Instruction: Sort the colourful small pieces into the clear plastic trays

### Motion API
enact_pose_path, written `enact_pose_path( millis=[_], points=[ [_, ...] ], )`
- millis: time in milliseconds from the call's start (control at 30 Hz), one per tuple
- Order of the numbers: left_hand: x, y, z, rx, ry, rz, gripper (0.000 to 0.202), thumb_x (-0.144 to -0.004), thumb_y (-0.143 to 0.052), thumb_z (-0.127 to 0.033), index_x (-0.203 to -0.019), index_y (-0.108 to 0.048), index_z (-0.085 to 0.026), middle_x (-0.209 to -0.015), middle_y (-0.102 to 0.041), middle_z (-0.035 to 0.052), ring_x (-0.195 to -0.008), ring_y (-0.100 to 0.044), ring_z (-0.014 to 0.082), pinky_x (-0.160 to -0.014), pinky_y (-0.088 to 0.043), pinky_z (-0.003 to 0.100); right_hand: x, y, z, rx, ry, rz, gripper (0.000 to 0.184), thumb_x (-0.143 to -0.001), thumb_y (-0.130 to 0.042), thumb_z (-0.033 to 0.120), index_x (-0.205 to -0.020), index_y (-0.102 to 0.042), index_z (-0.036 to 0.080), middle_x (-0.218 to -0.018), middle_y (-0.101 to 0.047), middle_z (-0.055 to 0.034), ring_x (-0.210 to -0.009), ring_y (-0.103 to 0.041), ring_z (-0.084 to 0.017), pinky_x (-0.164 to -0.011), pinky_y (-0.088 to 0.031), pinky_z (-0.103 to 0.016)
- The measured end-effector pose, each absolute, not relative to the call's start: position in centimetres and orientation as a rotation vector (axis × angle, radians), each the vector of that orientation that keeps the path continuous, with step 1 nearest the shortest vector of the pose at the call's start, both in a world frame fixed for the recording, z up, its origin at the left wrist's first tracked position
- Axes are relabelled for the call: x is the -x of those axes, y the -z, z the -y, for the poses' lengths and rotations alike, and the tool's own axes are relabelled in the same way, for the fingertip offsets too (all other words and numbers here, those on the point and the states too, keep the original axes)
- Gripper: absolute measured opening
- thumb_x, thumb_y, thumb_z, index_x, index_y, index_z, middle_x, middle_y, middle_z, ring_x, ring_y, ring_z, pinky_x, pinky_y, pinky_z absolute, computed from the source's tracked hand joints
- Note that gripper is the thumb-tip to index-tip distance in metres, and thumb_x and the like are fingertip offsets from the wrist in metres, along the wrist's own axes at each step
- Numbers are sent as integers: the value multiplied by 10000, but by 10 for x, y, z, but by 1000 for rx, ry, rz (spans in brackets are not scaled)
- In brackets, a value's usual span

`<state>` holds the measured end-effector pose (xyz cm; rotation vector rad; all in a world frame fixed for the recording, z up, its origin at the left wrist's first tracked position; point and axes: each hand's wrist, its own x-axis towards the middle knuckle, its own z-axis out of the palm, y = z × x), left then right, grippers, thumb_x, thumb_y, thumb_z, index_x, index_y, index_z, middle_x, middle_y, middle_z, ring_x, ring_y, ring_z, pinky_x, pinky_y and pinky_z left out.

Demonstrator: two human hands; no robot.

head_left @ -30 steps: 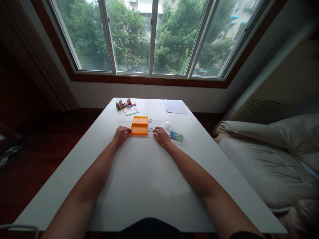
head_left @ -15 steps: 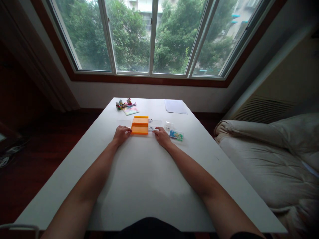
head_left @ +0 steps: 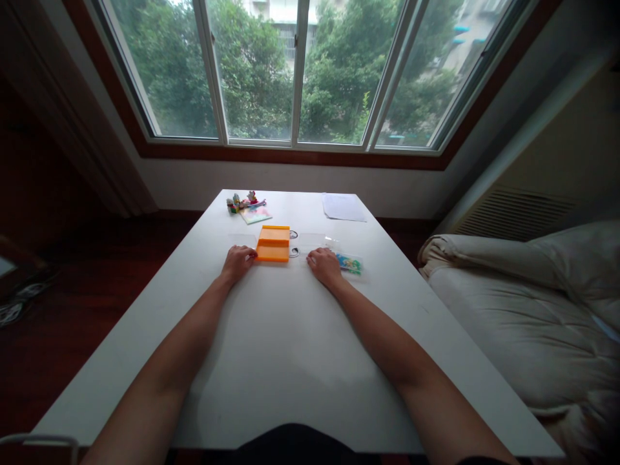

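White table (head_left: pixel 285 361) below a window (head_left: pixel 295 77), orange case (head_left: pixel 274 253) between two hands

Any print on the blue-and-green picture case (head_left: pixel 351 264) or the pastel card (head_left: pixel 258 216) is too small to read; the papers (head_left: pixel 345 208) at the far right corner are likewise illegible. The orange case lies nearer the table's far edge. The left hand (head_left: pixel 237 261) has its fingertips at the case's left side; whether they grip cannot be told. The right hand (head_left: pixel 325 265), fingers bent, lies well apart from it, beside the picture case, its grasp unclear.
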<state>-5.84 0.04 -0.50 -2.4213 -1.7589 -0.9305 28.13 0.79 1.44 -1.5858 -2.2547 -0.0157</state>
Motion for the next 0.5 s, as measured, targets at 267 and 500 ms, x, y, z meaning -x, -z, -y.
enact_pose_path(
  millis=[267, 500],
  points=[
    [59, 6, -1, 2417, 955, 1737, 185, -852, -589, -233, -921, -758, -266, -943, -738, 52, -909, -642, 247, -966, -453, 442, -295, -21, -19, 1683, 68, 2095, 373, -1006, -451, 407, -924, -730, 173, -997, -679, -145, -1021, -554, -260, -973, -374, -390],
    [57, 4, 0, 2383, 1037, 1764, 198, -842, -605, -251, -952, -770, -261, -965, -702, 59, -899, -626, 236, -946, -474, 424, -337, -27, -40, 1774, 189, 1853, 305, -979, -440, 287, -1106, -682, 150, -1092, -645, -141, -1072, -525, -267, -967, -378, -375]
  ],
)
